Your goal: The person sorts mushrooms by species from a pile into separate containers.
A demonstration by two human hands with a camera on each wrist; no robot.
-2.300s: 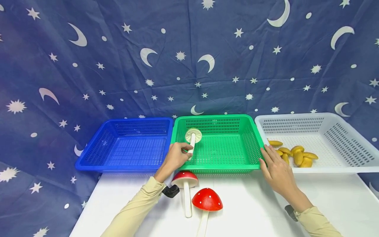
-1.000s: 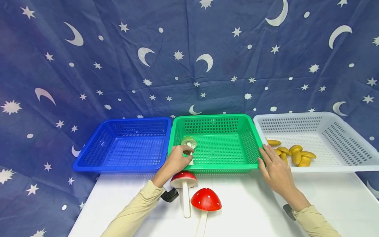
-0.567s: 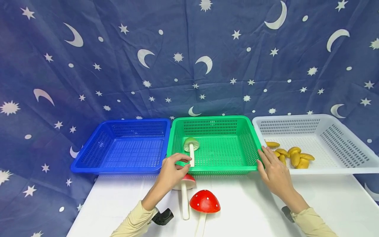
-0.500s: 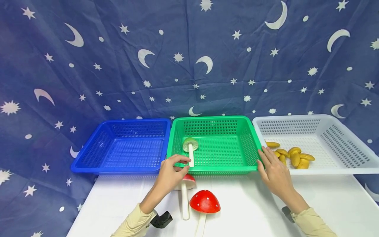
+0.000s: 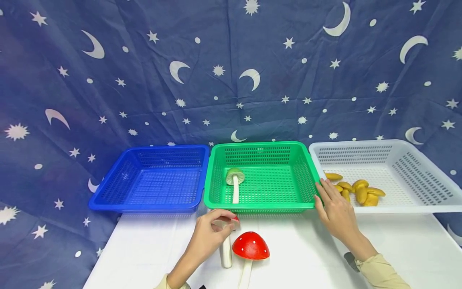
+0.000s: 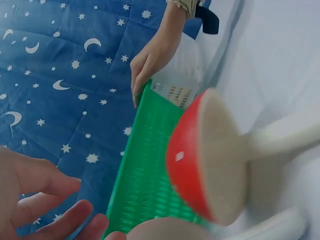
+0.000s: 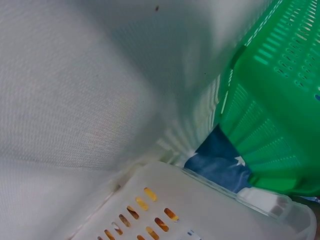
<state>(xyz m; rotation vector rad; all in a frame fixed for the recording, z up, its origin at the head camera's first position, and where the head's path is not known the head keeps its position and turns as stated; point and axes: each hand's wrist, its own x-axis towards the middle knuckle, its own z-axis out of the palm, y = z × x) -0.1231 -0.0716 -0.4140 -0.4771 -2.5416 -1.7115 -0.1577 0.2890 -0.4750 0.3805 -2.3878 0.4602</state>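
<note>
My left hand (image 5: 207,239) hovers over one red mushroom (image 5: 226,257) on the white table, thumb and fingers curved apart above it and covering part of its cap. In the left wrist view the fingers of this hand (image 6: 45,200) are spread, with nothing between them. Just right lies a second red mushroom (image 5: 250,246) with white dots, its cap large in the left wrist view. A green-capped mushroom (image 5: 235,177) lies stem toward me inside the green basket (image 5: 267,206). My right hand (image 5: 337,210) rests, fingers extended, where the green and white baskets meet.
A blue basket (image 5: 144,208) stands left of the green one. On the right, the white basket (image 5: 404,209) holds several yellow-brown mushrooms (image 5: 362,192). Behind the row hangs a dark blue cloth (image 5: 202,80) with moons and stars. All baskets stand along the far side of the table.
The left hand lowered the green-capped mushroom into the green basket and let go of it. It then drew back toward me, over the left red mushroom. The right hand stayed put.
</note>
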